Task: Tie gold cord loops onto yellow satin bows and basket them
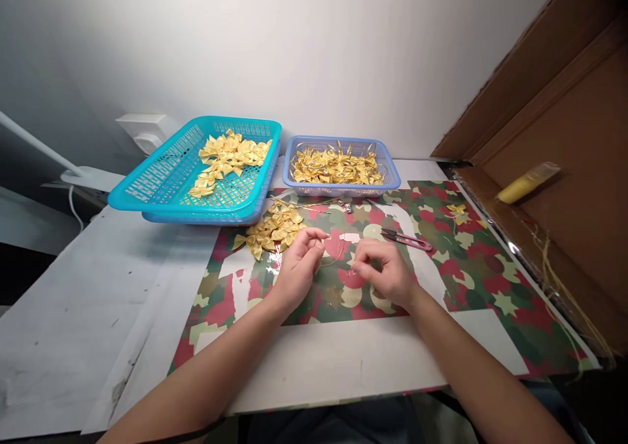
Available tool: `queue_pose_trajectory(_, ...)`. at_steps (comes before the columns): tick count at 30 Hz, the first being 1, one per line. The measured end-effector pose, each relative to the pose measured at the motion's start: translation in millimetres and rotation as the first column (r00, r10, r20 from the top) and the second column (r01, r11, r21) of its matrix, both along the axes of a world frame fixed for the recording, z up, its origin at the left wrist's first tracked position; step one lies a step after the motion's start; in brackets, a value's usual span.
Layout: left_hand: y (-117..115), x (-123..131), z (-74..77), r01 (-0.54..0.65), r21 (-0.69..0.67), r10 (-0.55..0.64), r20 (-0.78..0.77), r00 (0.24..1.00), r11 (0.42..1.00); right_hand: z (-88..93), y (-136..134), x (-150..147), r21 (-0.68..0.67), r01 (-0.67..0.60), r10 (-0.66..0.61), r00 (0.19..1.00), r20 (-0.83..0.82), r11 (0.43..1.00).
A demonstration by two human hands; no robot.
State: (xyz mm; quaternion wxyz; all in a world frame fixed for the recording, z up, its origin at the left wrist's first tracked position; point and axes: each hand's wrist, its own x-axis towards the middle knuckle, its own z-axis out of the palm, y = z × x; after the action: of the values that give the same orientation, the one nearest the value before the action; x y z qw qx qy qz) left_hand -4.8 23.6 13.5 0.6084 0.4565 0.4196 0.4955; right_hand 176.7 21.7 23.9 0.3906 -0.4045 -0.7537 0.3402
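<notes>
Right hand [387, 273]: fingers together; left hand [299, 265]: cannot tell whether clamped. Keep thread [337, 258] clear of snips [411, 240], right hand's one o'clock.

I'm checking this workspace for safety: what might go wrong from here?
The snips lie just beyond the right hand; a careless reach might nick a finger. The fine thread curving between the hands could tangle. The left hand is close to the loose pile of yellow bows and might scatter some.
</notes>
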Motion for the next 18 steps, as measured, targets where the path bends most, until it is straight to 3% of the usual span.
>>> queue_pose_trajectory(3,-2,2,0.9,0.024,0.017,-0.024,-0.029,0.999,1.000,-1.4,1,-8,-0.013,0.054,-0.055,0.998,-0.013,0.998)
queue_pose_trajectory(8,-2,4,3.3,0.009,0.090,-0.006,-0.035,0.999,0.996,-8.4,3,-25,-0.038,-0.023,0.027,0.995,0.091,0.999)
queue_pose_trajectory(18,-2,7,3.7,0.029,0.093,-0.030,0.011,0.999,0.995,-8.8,3,-31,-0.186,-0.012,0.002,0.998,-0.055,0.982)
